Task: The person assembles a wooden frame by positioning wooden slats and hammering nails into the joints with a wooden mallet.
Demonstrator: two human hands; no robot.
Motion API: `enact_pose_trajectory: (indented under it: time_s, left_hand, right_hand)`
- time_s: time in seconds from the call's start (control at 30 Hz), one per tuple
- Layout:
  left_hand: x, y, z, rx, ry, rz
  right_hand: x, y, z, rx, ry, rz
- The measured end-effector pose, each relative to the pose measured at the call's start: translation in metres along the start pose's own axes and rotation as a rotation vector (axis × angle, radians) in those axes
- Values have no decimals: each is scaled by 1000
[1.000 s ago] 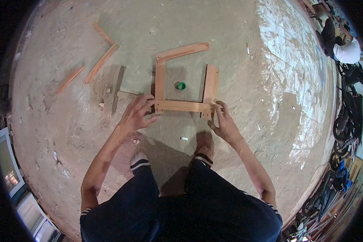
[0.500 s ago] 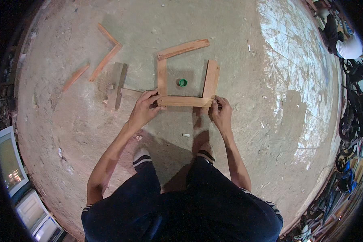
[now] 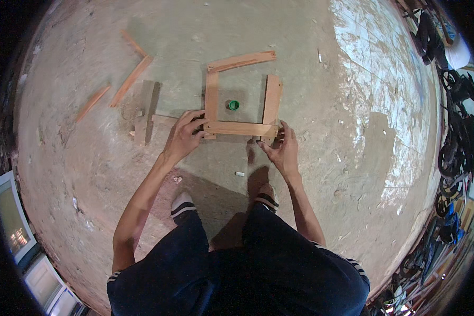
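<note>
A wooden crosspiece lies across the near ends of a left wooden slat and a right wooden slat. My left hand is closed round the corner at the crosspiece's left end. At the other corner, my right hand grips the right slat's near end, thumb below it and fingers along its outer side. Another slat rests at an angle on the left slat's far end. Inside these pieces sits a small green ring-shaped cap.
Left on the floor lie a grey-brown board, two slats meeting at an angle and a loose slat. A small white piece lies before my feet. Bicycles and clutter line the right edge, where a person is partly visible.
My right thumb has shifted down and left to the right slat's near end. That slat's far end has swung left, standing straighter. My left hand keeps its hold at the left corner.
</note>
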State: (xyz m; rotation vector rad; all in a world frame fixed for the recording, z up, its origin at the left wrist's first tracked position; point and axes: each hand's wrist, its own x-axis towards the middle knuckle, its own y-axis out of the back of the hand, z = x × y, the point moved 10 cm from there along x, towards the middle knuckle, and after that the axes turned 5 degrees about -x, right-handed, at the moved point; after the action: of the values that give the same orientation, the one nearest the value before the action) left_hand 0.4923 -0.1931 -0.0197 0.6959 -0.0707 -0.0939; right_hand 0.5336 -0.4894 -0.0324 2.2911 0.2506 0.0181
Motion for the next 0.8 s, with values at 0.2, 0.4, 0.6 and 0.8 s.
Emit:
enact_pose_trajectory:
  time_s: [0.2,0.4,0.6,0.8]
  left_hand:
    - [2,-6,-4,-29,-11,6]
    - [3,-6,-2,-36,-20,33]
    - [9,-5,1,-9,-18,27]
    - [19,7,22,162,-157,23]
  right_hand:
    - [-12,-6,9,58,-80,103]
    - [-9,-3,9,-12,-178,109]
    - [-8,-5,9,11,-243,141]
    - [-6,-5,7,-22,-159,151]
